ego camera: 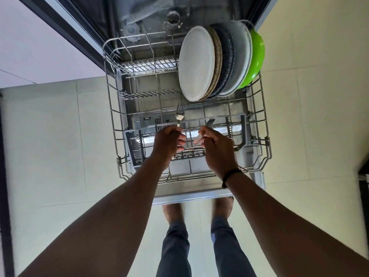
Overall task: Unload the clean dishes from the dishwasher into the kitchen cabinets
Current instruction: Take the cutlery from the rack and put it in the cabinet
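- Left hand (168, 141): fingers curled round the handle of a fork (179, 116), which stands upright with its tines pointing away from the person, above the near part of the rack.
- Right hand (216, 145): fingers bent and pinching a thin piece of cutlery (196, 140) at the fingertips; the piece is blurred, so its kind cannot be told. A dark band (231, 175) circles the wrist.
- Knife (210, 122): only its blade tip shows, just beyond the right hand; whether the hand holds it cannot be told.
- Dishwasher rack (263, 124): a grey wire basket pulled out over the open door (199, 194), with both hands above its near half.
- Cutlery basket (135, 148): a grey slotted holder set across the near part of the rack, directly beneath the hands.
- White plate (196, 62): stands on edge at the far right of the rack, first in a row of dishes leaning against one another.
- Behind it, in order: a tan-rimmed plate (218, 62), a dark speckled plate (227, 60), a pale grey plate (240, 56) and a green bowl (257, 54) at the rack's right edge.
- Floor (60, 136): pale tiles on either side of the dishwasher; the person's bare feet (172, 213) stand just in front of the door.
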